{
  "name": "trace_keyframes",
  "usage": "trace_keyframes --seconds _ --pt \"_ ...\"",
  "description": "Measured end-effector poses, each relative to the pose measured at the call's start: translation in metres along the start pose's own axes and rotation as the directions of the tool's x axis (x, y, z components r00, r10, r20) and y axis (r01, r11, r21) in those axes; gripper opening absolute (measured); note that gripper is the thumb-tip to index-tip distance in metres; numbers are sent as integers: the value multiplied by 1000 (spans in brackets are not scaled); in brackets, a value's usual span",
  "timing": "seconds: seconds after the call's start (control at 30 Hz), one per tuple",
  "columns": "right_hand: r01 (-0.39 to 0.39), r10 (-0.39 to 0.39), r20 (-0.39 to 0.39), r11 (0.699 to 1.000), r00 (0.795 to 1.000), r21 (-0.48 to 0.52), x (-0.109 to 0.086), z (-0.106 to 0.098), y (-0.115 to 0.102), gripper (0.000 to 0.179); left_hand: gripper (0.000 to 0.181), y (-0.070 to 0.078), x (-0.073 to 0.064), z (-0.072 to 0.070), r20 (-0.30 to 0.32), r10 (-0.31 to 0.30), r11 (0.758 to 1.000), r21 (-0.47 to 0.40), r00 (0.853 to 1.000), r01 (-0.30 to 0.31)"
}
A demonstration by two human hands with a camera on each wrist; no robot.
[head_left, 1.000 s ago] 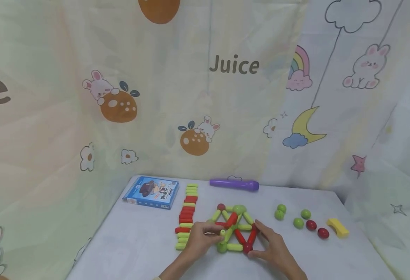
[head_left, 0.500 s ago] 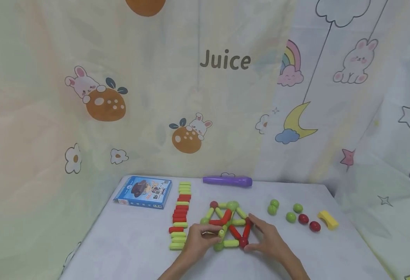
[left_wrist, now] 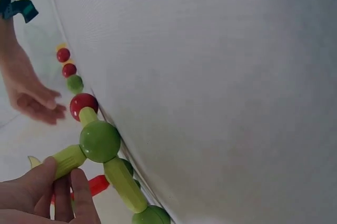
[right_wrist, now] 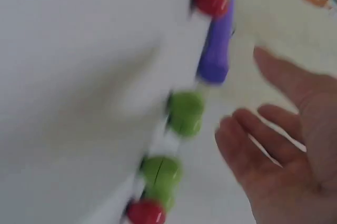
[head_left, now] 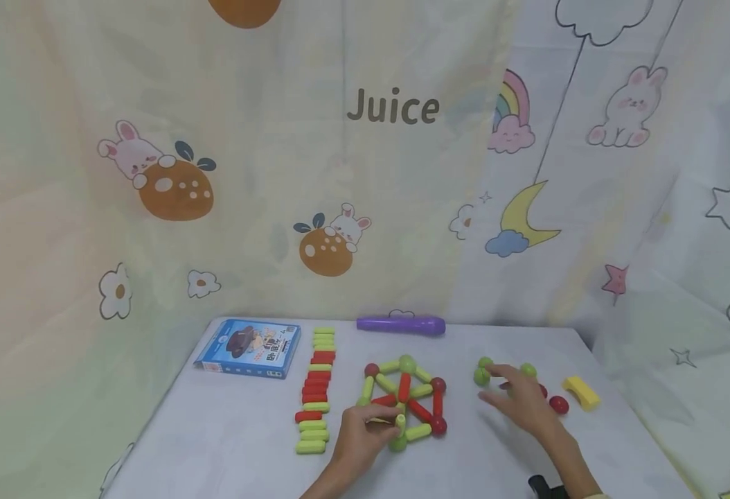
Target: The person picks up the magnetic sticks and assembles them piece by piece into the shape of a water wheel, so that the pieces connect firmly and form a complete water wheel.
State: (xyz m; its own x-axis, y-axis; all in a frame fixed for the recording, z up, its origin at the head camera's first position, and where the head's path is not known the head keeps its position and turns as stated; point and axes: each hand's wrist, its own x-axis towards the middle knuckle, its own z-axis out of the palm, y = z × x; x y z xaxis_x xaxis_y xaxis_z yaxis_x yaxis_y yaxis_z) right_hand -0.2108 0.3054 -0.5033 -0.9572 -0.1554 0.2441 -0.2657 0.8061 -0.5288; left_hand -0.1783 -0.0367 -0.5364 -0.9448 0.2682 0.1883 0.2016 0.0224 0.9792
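On the table lies a six-sided frame of magnetic rods and balls, with red rods [head_left: 438, 405] and yellow-green rods between red balls [head_left: 439, 425] and green balls. My left hand [head_left: 361, 433] pinches a yellow-green rod [left_wrist: 68, 160] that joins the green ball [left_wrist: 100, 141] at the frame's near corner. In the head view this rod points up. Away from the frame, my right hand [head_left: 527, 402] hovers by the loose green balls [head_left: 481, 376], its fingers apart and holding nothing. It partly covers some loose balls. The right wrist view is blurred.
A column of red and yellow-green rods [head_left: 315, 407] lies left of the frame. A blue box [head_left: 249, 348] sits at the back left, a purple microphone-shaped stick [head_left: 400, 325] at the back. Loose red balls [head_left: 559, 405] and a yellow arched block [head_left: 581, 393] lie at the right.
My right hand has left the frame's right side and moved right to the loose balls. The left hand keeps its pinch on the rod. The frame has shifted slightly, and the head view has turned a little.
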Motion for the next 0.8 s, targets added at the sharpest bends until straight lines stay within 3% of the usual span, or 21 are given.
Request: trace_keyframes --seconds 0.07,0.17,0.5,0.6,0.7,0.8 --pt "-29 21 -57 990 998 -137 0 -9 12 55 28 1 -1 0 -1 -6 1000 -6 1000 6" --pt "-20 6 -55 965 998 -262 1 -12 26 49 28 3 -1 1 -3 -5 1000 -7 1000 5" --pt "-39 31 -29 947 999 -320 6 -7 40 37 29 4 0 1 5 -14 999 46 1000 14" --pt "-23 -6 -127 973 992 -229 -3 -10 17 40 28 3 -1 1 11 -27 998 50 1000 27" --pt "59 -55 -223 998 973 10 -15 -6 -28 41 27 2 -1 1 15 -42 998 40 999 42" --pt "133 -83 -186 952 979 276 -21 8 -75 37 27 2 -1 1 6 -47 998 46 999 47"
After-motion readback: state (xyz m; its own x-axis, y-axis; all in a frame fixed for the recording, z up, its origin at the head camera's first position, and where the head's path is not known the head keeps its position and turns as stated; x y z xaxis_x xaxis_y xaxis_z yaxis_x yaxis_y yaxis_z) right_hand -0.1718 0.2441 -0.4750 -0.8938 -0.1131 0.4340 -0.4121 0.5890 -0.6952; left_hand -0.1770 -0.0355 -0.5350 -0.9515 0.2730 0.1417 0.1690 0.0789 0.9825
